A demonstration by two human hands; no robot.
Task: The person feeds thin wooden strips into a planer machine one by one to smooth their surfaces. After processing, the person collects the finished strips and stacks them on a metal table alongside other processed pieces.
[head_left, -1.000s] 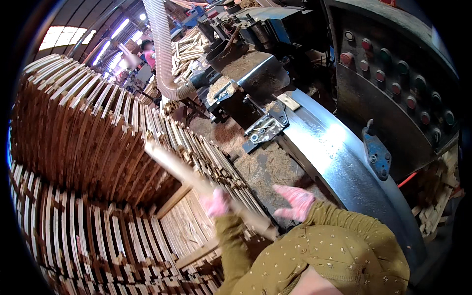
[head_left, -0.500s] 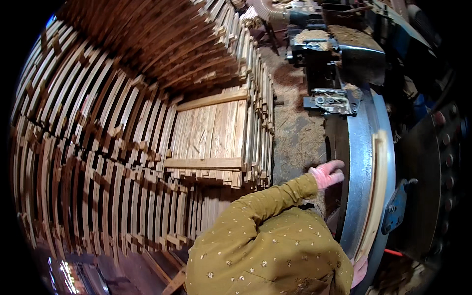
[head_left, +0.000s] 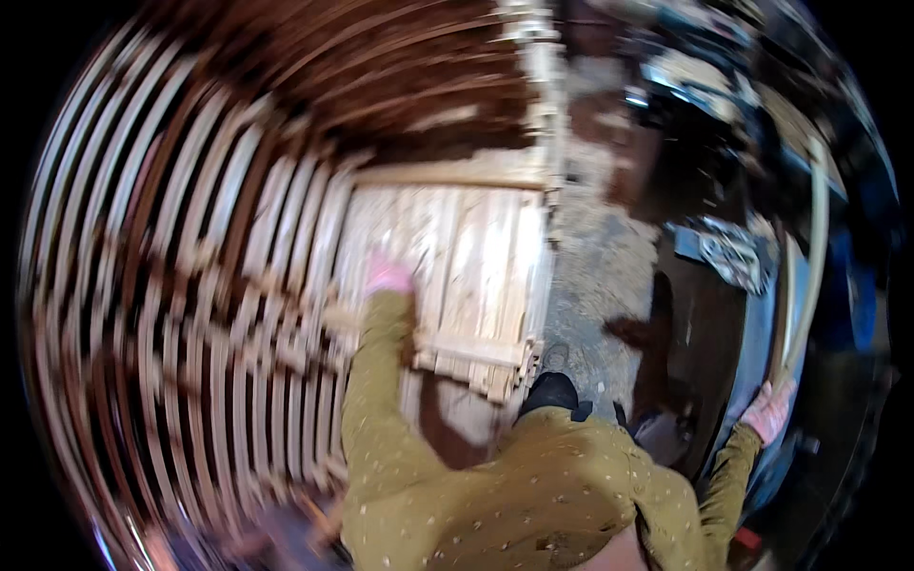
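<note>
Feeding, likely: your right hand (head_left: 767, 413) curled round wooden strip (head_left: 818, 233) by machine bed (head_left: 759, 328); left hand (head_left: 388, 276) blurred over board stack (head_left: 476, 238), can't tell openness or hold. Next calls for guiding strip straight.

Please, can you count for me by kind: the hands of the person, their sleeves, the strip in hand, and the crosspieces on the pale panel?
Left hand and right hand: 2
Left sleeve and right sleeve: 2
Wooden strip in the right hand: 1
Far crosspiece and near crosspiece: 2
Total: 7
</note>
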